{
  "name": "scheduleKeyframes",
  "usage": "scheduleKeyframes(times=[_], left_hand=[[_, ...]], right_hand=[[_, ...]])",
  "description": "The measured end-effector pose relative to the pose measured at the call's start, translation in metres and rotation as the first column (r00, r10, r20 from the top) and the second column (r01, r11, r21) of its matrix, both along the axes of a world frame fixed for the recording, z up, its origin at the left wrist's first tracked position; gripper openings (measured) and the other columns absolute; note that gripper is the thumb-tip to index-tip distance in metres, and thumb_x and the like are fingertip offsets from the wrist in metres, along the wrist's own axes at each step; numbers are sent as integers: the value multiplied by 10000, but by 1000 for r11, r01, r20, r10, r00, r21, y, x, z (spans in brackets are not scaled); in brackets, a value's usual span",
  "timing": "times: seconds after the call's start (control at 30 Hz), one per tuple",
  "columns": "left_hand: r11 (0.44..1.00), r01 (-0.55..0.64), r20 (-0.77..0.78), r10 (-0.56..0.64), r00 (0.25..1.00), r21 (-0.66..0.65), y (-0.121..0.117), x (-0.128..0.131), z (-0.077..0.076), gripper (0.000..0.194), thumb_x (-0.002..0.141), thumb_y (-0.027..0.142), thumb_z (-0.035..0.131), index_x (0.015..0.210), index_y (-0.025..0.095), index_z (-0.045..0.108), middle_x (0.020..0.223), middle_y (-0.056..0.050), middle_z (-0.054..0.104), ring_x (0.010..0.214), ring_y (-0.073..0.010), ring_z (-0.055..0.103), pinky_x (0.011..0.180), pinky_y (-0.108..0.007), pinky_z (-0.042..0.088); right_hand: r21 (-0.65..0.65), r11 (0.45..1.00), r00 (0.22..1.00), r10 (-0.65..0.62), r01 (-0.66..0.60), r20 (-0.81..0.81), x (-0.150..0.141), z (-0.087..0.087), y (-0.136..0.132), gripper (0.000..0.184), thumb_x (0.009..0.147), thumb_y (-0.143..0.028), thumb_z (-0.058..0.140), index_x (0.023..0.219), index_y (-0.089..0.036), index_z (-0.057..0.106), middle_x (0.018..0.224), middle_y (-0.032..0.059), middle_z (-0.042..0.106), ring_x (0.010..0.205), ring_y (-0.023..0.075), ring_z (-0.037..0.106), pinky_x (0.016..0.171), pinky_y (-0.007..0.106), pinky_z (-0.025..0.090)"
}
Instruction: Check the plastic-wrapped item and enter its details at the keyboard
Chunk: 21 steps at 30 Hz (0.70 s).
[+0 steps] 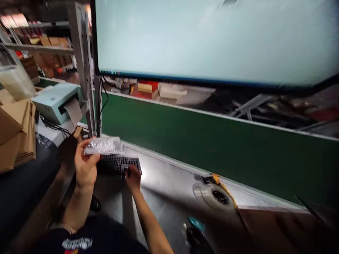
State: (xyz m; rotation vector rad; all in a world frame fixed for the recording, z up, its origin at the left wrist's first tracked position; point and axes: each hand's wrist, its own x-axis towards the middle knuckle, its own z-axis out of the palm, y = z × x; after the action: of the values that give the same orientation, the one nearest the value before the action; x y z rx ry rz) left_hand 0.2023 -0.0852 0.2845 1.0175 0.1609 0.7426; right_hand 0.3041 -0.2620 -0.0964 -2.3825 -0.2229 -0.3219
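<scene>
The left hand [85, 165] grips a clear plastic-wrapped packet [103, 145] by its near edge, lifted flat just above the keyboard [119, 164] so the keys stay reachable; the right hand [133, 177] rests fingers down on the keyboard, grasping nothing, on the worktop [169, 183]

The monitor [212, 38] is cut off top and right.

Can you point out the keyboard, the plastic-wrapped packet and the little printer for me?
Keyboard [120, 164]: head view, on the dark keys left of the right hand.
Packet [103, 145]: head view, middle of its shiny wrap.
Printer [54, 100]: head view, on its pale top cover.
</scene>
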Motion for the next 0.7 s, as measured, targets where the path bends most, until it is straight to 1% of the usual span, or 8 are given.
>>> scheduleKeyframes(times=[0.03, 0.1, 0.17, 0.23, 0.33, 0.4, 0.53, 0.7], left_hand=[[999, 6, 6, -6, 1000, 46, 0, -1, -1, 603, 646, 327, 1037, 1145, 255, 707, 1293, -69, 760, 1084, -216, 750, 814, -252, 658], [992, 11, -8, -11, 1000, 126, -1, 0, -5, 643, 647, 370, 1035, 1176, 254, 687, 1328, -82, 739, 1141, -246, 737, 853, -289, 665], [985, 19, -37, -13, 999, 173, -3, 3, -8, 669, 654, 412, 1031, 1197, 248, 675, 1353, -95, 719, 1201, -276, 721, 901, -328, 667], [981, 33, -58, -22, 998, 193, -7, 4, -11, 679, 662, 438, 1029, 1207, 247, 671, 1359, -97, 706, 1246, -297, 704, 954, -367, 661], [977, 67, -79, -51, 996, 203, -13, 5, -15, 693, 661, 465, 1030, 1213, 255, 668, 1357, -95, 705, 1236, -303, 707, 979, -397, 656], [976, 90, -91, -73, 993, 196, -17, 5, -19, 680, 661, 453, 1033, 1205, 259, 674, 1350, -94, 714, 1185, -281, 726, 947, -374, 661], [979, 143, -62, -135, 989, 147, -23, 7, -27, 601, 672, 323, 1033, 1186, 270, 726, 1330, -73, 752, 1096, -204, 754, 917, -293, 650], [957, 225, -25, -224, 974, 183, -30, 10, -40, 568, 708, 207, 1009, 1213, 266, 756, 1344, -87, 766, 1147, -204, 767, 930, -259, 631]], right_hand=[[-12, 998, 998, -56, 56, -39, -4, 1, -10, 439, 950, -374, 490, 1230, -159, 751, 1336, 200, 750, 1290, 339, 672, 1146, 558, 551], [-57, 993, 986, -110, 104, -126, -7, -7, -28, 508, 984, -387, 470, 1353, -126, 701, 1457, 218, 676, 1358, 328, 602, 1203, 549, 494], [-97, 992, 978, -103, 86, -183, -6, -21, -37, 509, 982, -377, 515, 1390, -131, 693, 1504, 210, 643, 1378, 321, 571, 1226, 529, 466], [-118, 992, 978, -64, 41, -199, 0, -30, -37, 482, 974, -356, 567, 1382, -142, 709, 1522, 200, 631, 1393, 326, 554, 1235, 519, 453], [-123, 992, 983, 8, -30, -181, 14, -28, -25, 436, 981, -333, 604, 1354, -144, 729, 1514, 191, 637, 1406, 335, 536, 1247, 512, 438], [-122, 991, 985, 26, -48, -171, 23, -23, -17, 426, 991, -323, 600, 1347, -129, 729, 1470, 203, 652, 1376, 342, 542, 1232, 517, 447], [-127, 992, 986, 2, -24, -169, 28, -19, -10, 425, 989, -307, 572, 1335, -116, 728, 1446, 230, 628, 1361, 365, 520, 1208, 553, 450], [-146, 987, 990, 40, -60, -137, 25, -20, -13, 448, 978, -329, 549, 1347, -140, 719, 1504, 210, 605, 1419, 363, 483, 1218, 549, 428]])
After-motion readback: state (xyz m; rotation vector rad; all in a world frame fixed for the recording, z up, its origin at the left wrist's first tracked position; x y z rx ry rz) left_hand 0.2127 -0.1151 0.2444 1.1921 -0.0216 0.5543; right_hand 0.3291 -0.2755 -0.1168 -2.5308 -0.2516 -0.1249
